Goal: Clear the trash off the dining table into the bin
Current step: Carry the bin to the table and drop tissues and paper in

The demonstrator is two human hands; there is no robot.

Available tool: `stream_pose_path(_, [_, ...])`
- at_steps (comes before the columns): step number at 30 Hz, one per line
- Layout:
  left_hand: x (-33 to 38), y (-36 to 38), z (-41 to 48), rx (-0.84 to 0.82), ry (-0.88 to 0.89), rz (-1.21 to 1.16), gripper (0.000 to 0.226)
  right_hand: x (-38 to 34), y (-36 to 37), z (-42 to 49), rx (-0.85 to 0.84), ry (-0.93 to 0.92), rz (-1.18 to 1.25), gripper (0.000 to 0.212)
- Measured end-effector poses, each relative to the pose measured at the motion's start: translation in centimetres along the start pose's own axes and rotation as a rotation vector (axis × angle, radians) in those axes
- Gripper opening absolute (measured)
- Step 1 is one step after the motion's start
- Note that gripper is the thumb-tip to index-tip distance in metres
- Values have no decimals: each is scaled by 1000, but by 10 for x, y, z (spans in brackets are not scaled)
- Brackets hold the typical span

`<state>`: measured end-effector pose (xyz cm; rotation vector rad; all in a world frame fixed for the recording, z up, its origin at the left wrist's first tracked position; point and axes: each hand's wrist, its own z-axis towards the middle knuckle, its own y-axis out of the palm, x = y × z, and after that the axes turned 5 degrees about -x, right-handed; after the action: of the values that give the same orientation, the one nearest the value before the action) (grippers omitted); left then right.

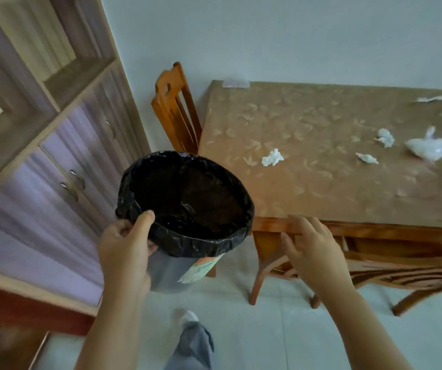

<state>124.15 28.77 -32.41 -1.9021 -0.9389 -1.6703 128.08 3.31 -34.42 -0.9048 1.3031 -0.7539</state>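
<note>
Head camera looks down at the left hand (125,248), which is clamped on the near rim of the bin (185,209), with the thumb over the black liner and the fingers under it. The bin is held in the air, just beside the near left corner of the dining table (308,182). The right hand (312,249) is empty, with its fingers spread apart, and the fingertips lie at the near edge of the table.

On the table, one crumpled tissue (272,157) lies toward the left edge. Two other tissue pieces (385,137) (366,158) lie near the right side, and a crumpled clear plastic bag (426,148) is just beside them. A flat scrap of paper (434,99) lies near the far right corner. A wooden chair (174,108) stands at the left edge of the table.
</note>
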Motion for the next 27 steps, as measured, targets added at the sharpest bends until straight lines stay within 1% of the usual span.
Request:
stream_pose_path(5, [12, 54, 83, -133, 28, 13, 25, -18, 9, 87, 66, 60, -17, 44])
stream_pose_path(8, [22, 83, 130, -201, 34, 29, 22, -34, 7, 141, 122, 88, -18, 43])
stream_pose_path(10, [26, 102, 160, -231, 56, 45, 22, -41, 10, 172, 138, 104, -25, 42])
stream_pose_path(13, [28, 131, 195, -256, 101, 93, 29, -39, 18, 207, 138, 150, -26, 41])
stream_pose_path(18, [25, 178, 240, -276, 145, 178, 32, -13, 36, 262, 88, 231, -24, 40])
stream_pose_path(21, [25, 200, 259, -301, 183, 220, 32, 8, 47, 293, 88, 261, 20, 37])
stream_pose_path(24, [26, 225, 274, -303, 182, 251, 30, 36, 61, 327, 38, 300, 64, 37])
stream_pose_path(27, [27, 247, 288, -325, 210, 284, 38, 64, 74, 356, -23, 374, 116, 37])
